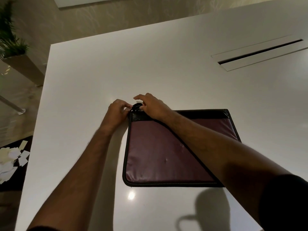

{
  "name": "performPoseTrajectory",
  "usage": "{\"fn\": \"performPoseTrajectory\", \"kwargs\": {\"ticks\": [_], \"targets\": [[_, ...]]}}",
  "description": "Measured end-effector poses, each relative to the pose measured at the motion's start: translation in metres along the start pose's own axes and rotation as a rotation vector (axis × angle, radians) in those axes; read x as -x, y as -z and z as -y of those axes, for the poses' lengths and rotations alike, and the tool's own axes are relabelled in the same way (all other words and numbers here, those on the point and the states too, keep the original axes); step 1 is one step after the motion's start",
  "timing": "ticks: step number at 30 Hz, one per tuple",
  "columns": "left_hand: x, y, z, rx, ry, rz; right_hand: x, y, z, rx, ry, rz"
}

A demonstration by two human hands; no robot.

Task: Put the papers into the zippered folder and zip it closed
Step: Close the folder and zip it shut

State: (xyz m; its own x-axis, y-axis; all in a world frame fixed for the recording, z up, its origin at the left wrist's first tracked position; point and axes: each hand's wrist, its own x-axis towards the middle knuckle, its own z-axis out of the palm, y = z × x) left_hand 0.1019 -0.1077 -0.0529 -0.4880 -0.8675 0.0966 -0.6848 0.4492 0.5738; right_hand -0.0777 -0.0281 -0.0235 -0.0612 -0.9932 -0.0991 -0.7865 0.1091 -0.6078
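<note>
Lying flat on the white table (166, 67), the zippered folder (160, 152) sits right of centre, maroon face up, black trim all round. A black band runs along its far edge.

Both hands meet at the folder's far left corner. Left hand (117, 112): fingers curled in, pinching at the corner's edge, just off the folder's left side. Right hand (152, 106): thumb and fingers closed around a small black tab or loop (137, 106) standing up from the corner; index finger lifted, pointing left, free of contact. Right forearm crosses the folder diagonally, hiding a good part of the maroon face and the near right corner.

Hard to make out: whether the black tab is the zipper pull or a strap, since the fingers cover its base. Zipper teeth under the right hand not visible; along the exposed far edge the band looks shut, but not certain. No papers visible on the table; contents of the folder cannot be seen.

Off the table's left edge, low down, loose white paper scraps (11, 160) lie on a dark surface, cut off by the frame. A long slot (261, 51) is set in the table's far right.
</note>
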Motion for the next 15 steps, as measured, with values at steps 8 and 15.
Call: {"fn": "performPoseTrajectory", "kwargs": {"ticks": [8,15], "targets": [[0.008,0.004,0.0,-0.002,-0.063,-0.037,-0.02,-0.001,-0.003,0.034,0.091,-0.006],[0.032,0.009,-0.002,-0.047,-0.012,-0.122,-0.029,-0.006,0.003,0.08,0.161,-0.065]]}}
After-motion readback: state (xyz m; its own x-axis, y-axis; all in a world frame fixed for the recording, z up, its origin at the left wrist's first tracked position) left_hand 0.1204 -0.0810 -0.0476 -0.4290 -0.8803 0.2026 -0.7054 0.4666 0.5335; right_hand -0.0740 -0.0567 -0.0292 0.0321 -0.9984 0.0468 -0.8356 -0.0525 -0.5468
